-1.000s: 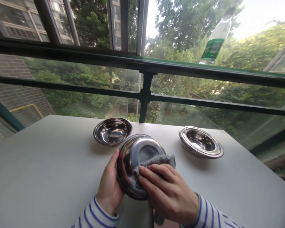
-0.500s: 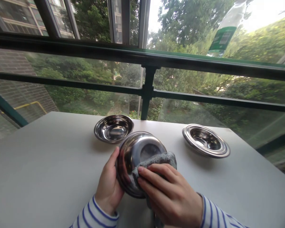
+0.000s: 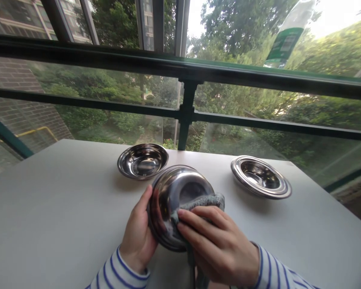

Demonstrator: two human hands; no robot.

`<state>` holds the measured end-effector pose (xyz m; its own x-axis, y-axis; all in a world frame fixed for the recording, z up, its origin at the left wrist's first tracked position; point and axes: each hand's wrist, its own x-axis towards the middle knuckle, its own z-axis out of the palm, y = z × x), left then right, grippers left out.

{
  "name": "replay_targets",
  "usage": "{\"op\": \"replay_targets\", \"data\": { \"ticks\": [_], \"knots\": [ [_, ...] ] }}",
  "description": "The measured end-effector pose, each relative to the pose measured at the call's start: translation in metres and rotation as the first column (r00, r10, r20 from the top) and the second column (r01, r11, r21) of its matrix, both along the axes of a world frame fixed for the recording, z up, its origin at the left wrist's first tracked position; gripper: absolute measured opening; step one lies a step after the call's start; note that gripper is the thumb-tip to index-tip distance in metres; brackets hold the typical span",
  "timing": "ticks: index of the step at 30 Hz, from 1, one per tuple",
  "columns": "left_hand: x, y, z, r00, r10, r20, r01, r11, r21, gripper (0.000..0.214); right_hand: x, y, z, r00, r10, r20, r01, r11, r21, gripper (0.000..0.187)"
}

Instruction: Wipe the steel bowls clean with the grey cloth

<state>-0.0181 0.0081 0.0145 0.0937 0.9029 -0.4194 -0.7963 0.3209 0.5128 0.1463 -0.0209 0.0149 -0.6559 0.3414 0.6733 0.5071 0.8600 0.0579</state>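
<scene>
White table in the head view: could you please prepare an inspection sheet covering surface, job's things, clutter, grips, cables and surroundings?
Surface: white table; left bowl and right bowl rest on it, open side up.
Job's things: held bowl, metal, tilted, underside showing; grey cloth against it.
Clutter: pinkish object at the lower edge, mostly hidden; cannot identify.
Grips: left grip holds the held bowl's side; right grip presses the cloth on its underside.
Cables: nothing seen.
Surroundings: dark railing, green-labelled bottle, trees.
</scene>
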Motion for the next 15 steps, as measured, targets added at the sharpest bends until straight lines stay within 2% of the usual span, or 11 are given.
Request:
{"op": "replay_targets", "data": {
  "ticks": [3, 6, 8, 12, 13, 15],
  "knots": [
    [0.0004, 0.0005, -0.0007, 1.000, -0.002, 0.005, 0.002, 1.000, 0.002, 0.025, -0.0007, -0.0002, 0.0009, 0.999, -0.053, -0.001, 0.053, 0.998, -0.030, 0.033],
    [-0.0006, 0.0016, -0.0004, 1.000, 0.004, 0.006, -0.004, 1.000, -0.003, 0.027, -0.0005, -0.0008, 0.0017, 1.000, 0.012, -0.008, -0.012, 1.000, -0.027, 0.031],
    [-0.0004, 0.0015, -0.0004, 1.000, -0.006, 0.018, 0.006, 1.000, 0.001, 0.027, 0.0003, -0.0003, 0.0016, 1.000, 0.007, -0.002, -0.007, 0.999, -0.035, 0.031],
    [0.0012, -0.0001, -0.0022, 1.000, -0.004, 0.007, 0.004, 1.000, -0.009, 0.026, 0.0008, 0.0011, 0.0016, 0.987, -0.157, 0.010, 0.158, 0.985, -0.072, 0.035],
    [0.0013, -0.0002, -0.0026, 1.000, -0.003, 0.001, 0.003, 1.000, -0.011, 0.026, 0.0006, 0.0008, 0.0022, 0.987, -0.163, 0.006, 0.163, 0.984, -0.072, 0.034],
    [0.0013, 0.0001, -0.0030, 1.000, -0.015, 0.001, 0.015, 1.000, -0.002, 0.027, 0.0000, -0.0005, 0.0042, 0.996, -0.093, 0.001, 0.093, 0.993, -0.066, 0.031]
  ]
}}
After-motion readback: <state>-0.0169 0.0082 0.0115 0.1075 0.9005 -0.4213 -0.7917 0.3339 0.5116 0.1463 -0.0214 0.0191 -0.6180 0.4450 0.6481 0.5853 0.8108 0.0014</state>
